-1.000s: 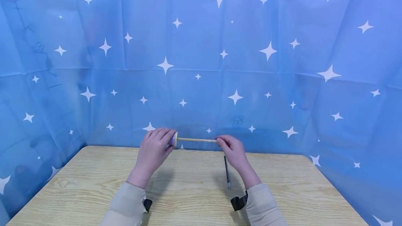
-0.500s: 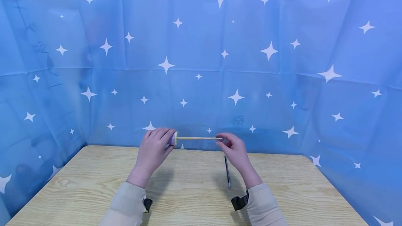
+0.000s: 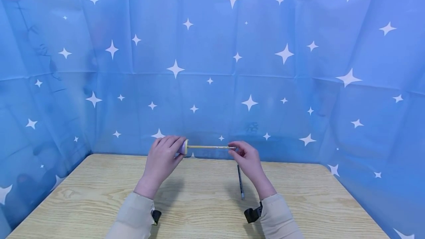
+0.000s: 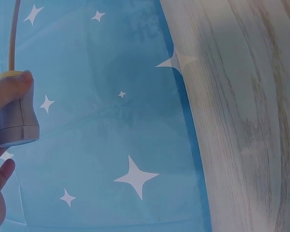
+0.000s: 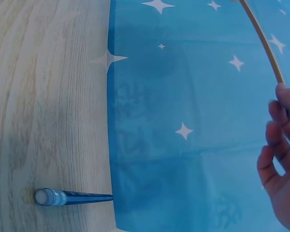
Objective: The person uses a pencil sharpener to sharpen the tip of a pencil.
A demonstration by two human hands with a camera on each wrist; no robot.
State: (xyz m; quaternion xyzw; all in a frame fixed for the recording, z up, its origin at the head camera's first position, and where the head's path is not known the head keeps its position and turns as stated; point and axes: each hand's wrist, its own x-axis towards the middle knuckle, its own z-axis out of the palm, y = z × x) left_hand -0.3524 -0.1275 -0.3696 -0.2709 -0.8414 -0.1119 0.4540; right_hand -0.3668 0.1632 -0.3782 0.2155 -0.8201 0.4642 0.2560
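Note:
My left hand (image 3: 164, 158) grips a lavender pencil sharpener (image 4: 18, 113) with a yellow rim, held sideways above the table's far edge. A long yellow pencil (image 3: 209, 146) reaches from the sharpener's mouth across to my right hand (image 3: 247, 158); its tip is hidden inside. Thumb and fingertips of the right hand pinch the pencil near its far end, as the right wrist view also shows. Under the right hand a dark blue pencil (image 3: 240, 182) lies on the table, its pale eraser end (image 5: 43, 197) toward me.
The wooden table (image 3: 206, 202) spans the lower part of the head view. Behind it and at both sides hangs a blue curtain (image 3: 212, 47) printed with white stars. A black wrist camera (image 3: 253, 215) sits at the right sleeve.
The right fingers have shifted round the pencil's end, and more of that end shows between them than one second ago. Left hand and sharpener look unmoved.

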